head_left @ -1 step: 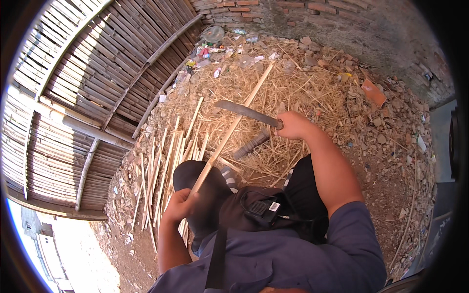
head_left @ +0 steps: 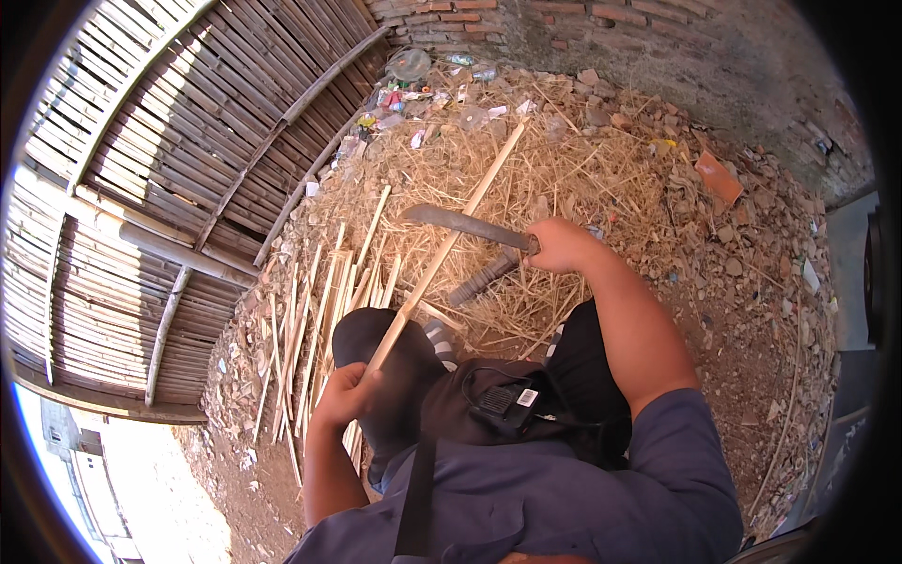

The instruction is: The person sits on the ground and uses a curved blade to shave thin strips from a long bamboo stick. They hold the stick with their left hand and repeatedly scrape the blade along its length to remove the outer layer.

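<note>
My left hand (head_left: 346, 395) is closed around the near end of a long pale bamboo strip (head_left: 427, 275), which slants up and away to the right past my knee. In my right hand (head_left: 561, 246) is the handle of a machete (head_left: 458, 220) with a dark, curved blade. The blade lies across the strip around its middle, pointing left; whether it touches the strip I cannot tell. Below the blade, a dark ribbed cylindrical piece (head_left: 485, 276) rests among the shavings. Several split bamboo strips (head_left: 331, 293) lie on the ground to the left of my knee.
Pale shavings (head_left: 573, 164) cover the ground ahead. A slatted bamboo wall (head_left: 254, 103) stands at left, a brick wall (head_left: 648, 42) at the back. Plastic litter (head_left: 409, 94) lies in the far corner, with a broken orange tile (head_left: 718, 179) and rubble at right.
My right hand and the machete have shifted slightly to the left, and the blade tip sits a little lower. My left hand and the bamboo strip look unmoved.
</note>
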The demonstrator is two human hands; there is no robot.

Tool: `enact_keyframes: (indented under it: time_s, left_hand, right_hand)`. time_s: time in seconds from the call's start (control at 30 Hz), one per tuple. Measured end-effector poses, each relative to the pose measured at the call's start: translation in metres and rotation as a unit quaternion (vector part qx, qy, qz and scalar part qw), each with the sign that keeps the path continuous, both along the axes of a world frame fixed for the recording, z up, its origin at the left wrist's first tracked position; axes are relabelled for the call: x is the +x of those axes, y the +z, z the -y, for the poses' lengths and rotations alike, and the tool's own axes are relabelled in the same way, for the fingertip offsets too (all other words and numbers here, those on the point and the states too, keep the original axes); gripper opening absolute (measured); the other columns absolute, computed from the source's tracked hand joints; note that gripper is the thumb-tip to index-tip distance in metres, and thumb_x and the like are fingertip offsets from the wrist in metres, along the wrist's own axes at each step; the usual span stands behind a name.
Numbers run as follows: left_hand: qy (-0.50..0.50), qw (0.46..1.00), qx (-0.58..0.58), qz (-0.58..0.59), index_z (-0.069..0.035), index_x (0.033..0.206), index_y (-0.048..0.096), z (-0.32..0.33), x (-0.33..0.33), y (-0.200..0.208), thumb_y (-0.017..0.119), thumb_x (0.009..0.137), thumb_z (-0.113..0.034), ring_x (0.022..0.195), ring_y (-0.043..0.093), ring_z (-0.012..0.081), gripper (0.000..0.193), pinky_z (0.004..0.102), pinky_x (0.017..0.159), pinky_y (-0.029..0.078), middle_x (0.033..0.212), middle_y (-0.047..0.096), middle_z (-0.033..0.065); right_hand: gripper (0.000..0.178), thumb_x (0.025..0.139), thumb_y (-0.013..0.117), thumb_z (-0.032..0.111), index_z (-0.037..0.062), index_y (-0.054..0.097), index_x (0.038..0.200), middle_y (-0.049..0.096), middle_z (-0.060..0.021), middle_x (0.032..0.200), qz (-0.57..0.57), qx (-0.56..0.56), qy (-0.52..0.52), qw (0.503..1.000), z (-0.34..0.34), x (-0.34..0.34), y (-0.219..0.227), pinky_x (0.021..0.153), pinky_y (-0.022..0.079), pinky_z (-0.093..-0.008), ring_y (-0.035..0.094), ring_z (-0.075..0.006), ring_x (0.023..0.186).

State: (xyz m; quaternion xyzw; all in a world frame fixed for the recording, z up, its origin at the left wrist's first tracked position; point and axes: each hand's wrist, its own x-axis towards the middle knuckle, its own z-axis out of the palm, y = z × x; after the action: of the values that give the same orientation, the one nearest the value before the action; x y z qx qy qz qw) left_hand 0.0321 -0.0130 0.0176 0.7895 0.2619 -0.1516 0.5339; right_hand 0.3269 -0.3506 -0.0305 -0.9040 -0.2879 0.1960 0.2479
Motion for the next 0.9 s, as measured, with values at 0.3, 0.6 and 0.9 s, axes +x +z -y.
enact_keyframes:
  time_s: [0.3,0.6,0.9]
  left_hand:
    - [0.005,1.0,-0.021,0.012,-0.007,0.082,0.062,-0.001,-0.002,-0.002,0.065,0.098,-0.03,0.051,0.05,0.0049,0.028,0.0211,0.047,0.037,0.062,0.058,-0.0024]
    - [-0.003,1.0,-0.006,-0.005,-0.007,0.083,0.062,-0.002,-0.001,-0.001,0.066,0.097,-0.033,0.051,0.051,0.005,0.029,0.021,0.047,0.037,0.063,0.058,-0.0023]
    - [-0.001,1.0,-0.007,0.006,-0.007,0.083,0.062,0.0,-0.001,0.001,0.066,0.097,-0.033,0.052,0.051,0.0053,0.03,0.0215,0.047,0.038,0.063,0.058,-0.0024]
  right_hand:
    - [0.034,0.079,0.079,0.028,0.0047,0.069,0.102,0.07,-0.0162,0.09,-0.033,0.008,-0.006,0.999,-0.002,0.011,-0.002,0.075,0.052,-0.0419,0.069,-0.0304,0.086]
    - [0.037,0.079,0.079,0.03,0.0028,0.069,0.102,0.069,-0.0188,0.084,0.014,0.006,0.04,0.999,-0.007,-0.003,-0.008,0.074,0.052,-0.0449,0.069,-0.0349,0.084]
    - [0.038,0.078,0.08,0.033,0.0068,0.069,0.103,0.069,-0.0172,0.09,-0.028,0.003,-0.003,1.0,-0.002,0.012,-0.005,0.078,0.052,-0.0443,0.069,-0.0331,0.089]
